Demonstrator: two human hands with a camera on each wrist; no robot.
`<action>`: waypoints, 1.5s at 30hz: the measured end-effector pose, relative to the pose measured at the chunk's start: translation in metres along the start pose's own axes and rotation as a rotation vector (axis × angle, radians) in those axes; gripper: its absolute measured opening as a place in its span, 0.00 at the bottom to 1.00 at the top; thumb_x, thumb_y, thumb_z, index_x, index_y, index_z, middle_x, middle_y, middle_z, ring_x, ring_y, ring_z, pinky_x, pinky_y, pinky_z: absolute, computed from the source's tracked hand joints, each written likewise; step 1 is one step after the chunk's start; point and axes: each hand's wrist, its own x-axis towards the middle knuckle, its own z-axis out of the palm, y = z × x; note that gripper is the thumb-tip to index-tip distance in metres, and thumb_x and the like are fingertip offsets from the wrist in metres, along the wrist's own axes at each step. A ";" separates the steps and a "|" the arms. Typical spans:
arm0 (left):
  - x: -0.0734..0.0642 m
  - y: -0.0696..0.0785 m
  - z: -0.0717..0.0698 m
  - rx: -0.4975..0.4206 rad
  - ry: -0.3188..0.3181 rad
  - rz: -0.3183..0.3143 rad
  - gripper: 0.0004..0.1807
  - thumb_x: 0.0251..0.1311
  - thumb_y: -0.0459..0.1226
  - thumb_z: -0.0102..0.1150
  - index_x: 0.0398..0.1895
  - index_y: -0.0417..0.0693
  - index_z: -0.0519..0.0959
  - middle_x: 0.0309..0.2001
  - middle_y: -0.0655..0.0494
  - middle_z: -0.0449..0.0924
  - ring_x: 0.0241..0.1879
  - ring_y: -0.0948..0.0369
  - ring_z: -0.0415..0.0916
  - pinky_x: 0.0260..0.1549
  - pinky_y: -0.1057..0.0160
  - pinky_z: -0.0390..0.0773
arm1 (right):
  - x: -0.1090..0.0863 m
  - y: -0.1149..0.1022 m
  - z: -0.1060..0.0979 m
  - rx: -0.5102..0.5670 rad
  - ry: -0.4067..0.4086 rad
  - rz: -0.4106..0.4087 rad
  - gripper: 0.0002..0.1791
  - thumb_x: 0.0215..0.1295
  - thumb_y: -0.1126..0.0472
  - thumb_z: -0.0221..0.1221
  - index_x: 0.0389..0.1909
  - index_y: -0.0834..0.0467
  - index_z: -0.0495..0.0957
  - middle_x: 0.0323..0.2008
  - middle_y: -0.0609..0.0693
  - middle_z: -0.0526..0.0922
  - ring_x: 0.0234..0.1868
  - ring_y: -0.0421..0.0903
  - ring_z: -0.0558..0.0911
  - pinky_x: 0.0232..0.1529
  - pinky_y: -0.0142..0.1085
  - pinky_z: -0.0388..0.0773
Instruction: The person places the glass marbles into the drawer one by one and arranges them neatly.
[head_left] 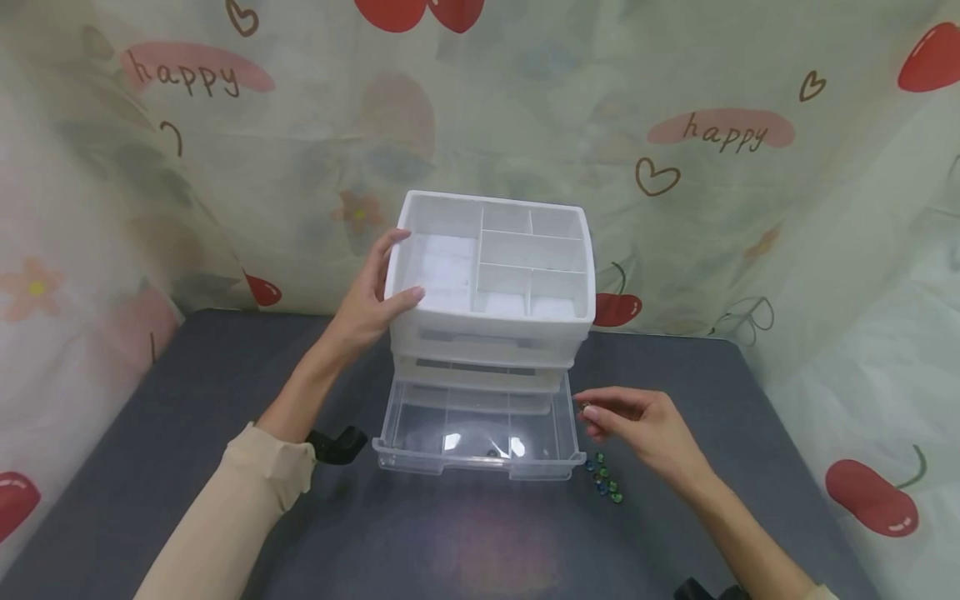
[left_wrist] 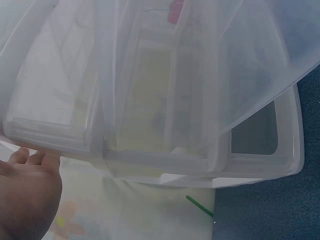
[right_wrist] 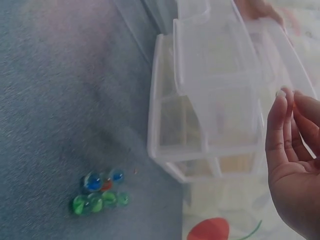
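A white plastic drawer organizer (head_left: 491,312) stands on the dark table, its bottom clear drawer (head_left: 480,425) pulled out toward me. My left hand (head_left: 375,287) grips the organizer's left side, thumb over the top rim and fingers around the back corner. Just right of the open drawer, my right hand (head_left: 637,425) pinches a small marble (head_left: 585,406) between thumb and fingertips, mostly hidden by them. Several green and blue glass marbles (right_wrist: 100,192) lie in a cluster on the table below that hand. A small dark round spot (head_left: 492,453) shows near the drawer's front.
Divided compartments (head_left: 532,258) form the organizer's open top, and a second drawer front (head_left: 480,375) juts out slightly above the bottom one. A printed cloth (head_left: 300,167) hangs behind and beside the dark table (head_left: 420,542).
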 end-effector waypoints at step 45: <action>-0.001 -0.002 0.000 0.000 0.002 0.014 0.38 0.64 0.26 0.56 0.74 0.51 0.53 0.76 0.44 0.49 0.66 0.51 0.59 0.51 0.63 0.71 | 0.073 -0.026 0.085 -0.019 -0.241 0.012 0.13 0.65 0.64 0.65 0.47 0.66 0.84 0.40 0.64 0.86 0.37 0.58 0.86 0.41 0.44 0.82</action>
